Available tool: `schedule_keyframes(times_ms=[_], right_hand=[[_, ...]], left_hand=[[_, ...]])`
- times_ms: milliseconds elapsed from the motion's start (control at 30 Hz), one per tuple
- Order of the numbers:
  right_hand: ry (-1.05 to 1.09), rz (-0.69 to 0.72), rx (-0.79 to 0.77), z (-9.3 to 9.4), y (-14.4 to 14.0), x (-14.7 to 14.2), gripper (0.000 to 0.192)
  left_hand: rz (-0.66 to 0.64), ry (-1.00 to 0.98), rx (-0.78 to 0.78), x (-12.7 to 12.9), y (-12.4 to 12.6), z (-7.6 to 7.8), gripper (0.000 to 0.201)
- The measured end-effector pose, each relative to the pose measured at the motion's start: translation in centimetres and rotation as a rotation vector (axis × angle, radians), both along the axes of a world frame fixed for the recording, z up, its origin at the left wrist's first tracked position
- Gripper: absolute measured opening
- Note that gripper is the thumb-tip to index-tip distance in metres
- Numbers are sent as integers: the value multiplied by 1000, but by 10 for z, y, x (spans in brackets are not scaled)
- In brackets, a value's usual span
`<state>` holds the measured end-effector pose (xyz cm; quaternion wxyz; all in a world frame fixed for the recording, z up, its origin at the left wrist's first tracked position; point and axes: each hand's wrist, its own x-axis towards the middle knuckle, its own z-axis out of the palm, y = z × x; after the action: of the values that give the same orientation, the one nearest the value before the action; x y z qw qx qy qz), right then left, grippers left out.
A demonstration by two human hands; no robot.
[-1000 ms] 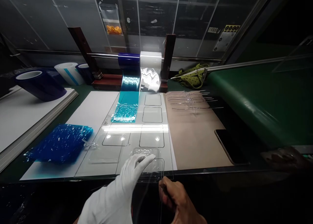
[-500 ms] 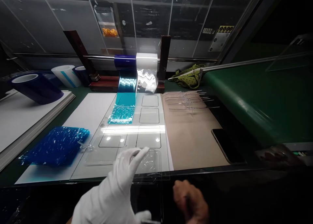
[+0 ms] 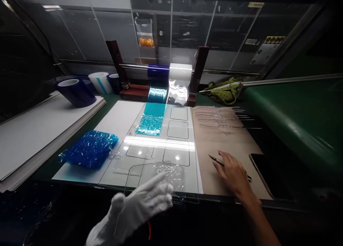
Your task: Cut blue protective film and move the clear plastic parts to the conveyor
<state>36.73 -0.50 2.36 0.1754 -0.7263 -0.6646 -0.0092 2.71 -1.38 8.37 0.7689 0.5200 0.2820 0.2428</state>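
My left hand [image 3: 142, 206], in a white glove, is low in the middle, thumb and fingers wide apart. A clear thin plate [image 3: 146, 171] lies across its palm; the plate's edge crosses the glove, and its lower part is hard to see. Bare, my right hand [image 3: 233, 172] rests on the brown board [image 3: 206, 146]. Under its fingers is a slim dark pointed tool [image 3: 217, 160], tip to the left, its exact kind unclear. Beneath the plate is a glass sheet [image 3: 158, 156] with black rounded rectangles drawn on it. Blue film [image 3: 148, 126] hangs from a roll onto the glass.
A purple-blue roll [image 3: 158, 70] and a clear film roll [image 3: 180, 70] sit on a rod. Crumpled blue film [image 3: 89, 149] lies left, near white boards [image 3: 32, 135] bearing a loose roll [image 3: 76, 94]. Thin wire-like pieces [image 3: 222, 115] and a phone [image 3: 272, 176] are right.
My right hand has moved up from below the table edge onto the brown board with the pointed tool. My gloved hand has turned and lowered, with the clear plate tilted up. The view has shifted left.
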Motion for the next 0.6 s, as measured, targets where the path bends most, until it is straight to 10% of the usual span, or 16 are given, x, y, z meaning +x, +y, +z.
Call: schedule_keyframes(times_ms=[100,200,367,600], right_hand=[[48,176,106,34,-14,-36,68],[59,483,89,71,-27,-86,95],[16,753,-1,89,-22,-139,122],[-1,706,-22,80,-4,-140,106]], left_hand=[[43,-464,-655,9,-7,-13,138],[111,-644,-937,18,-11,-22,138],[89,-755,-969,25,-6,-30,134],[6,-821,-895,35,14,-24,124]])
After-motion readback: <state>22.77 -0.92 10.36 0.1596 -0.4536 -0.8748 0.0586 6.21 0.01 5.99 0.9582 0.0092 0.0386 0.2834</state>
